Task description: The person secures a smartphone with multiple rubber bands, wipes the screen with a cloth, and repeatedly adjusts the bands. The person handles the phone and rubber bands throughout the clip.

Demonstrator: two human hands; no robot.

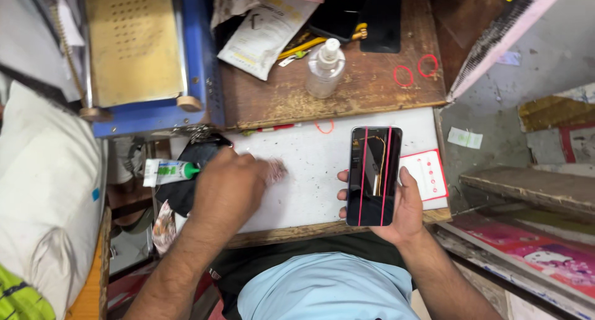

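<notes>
The right hand (396, 202) is curled around a dark phone (374, 175), thumb on its left edge and fingers wrapped behind its right edge, holding it upright above the near edge of the white mat (310, 183) that covers the front of the desk (372, 84). Two thin red bands run lengthwise down the glass face of the phone, and a bright reflection curves across its upper part. The left hand (232, 183) lies knuckles up on the mat, well apart from the phone, its fingers bent over a small pale wad (276, 169) that looks like cloth or tissue; the wad is blurred, so how tightly it is gripped cannot be told. Just left of that hand a white tube with a green cap (170, 171) lies on a black pad (192, 171) at the edge of the mat. To the right of the phone, a white card with a red border (427, 171) rests on the mat. Farther back on the bare brown wood stands a clear pump bottle (325, 69), with two red rubber bands (415, 71) lying near the right edge and a white packet (263, 31) to the bottle's left. A blue-framed machine with a yellowish plate (139, 53) fills the far left corner.
</notes>
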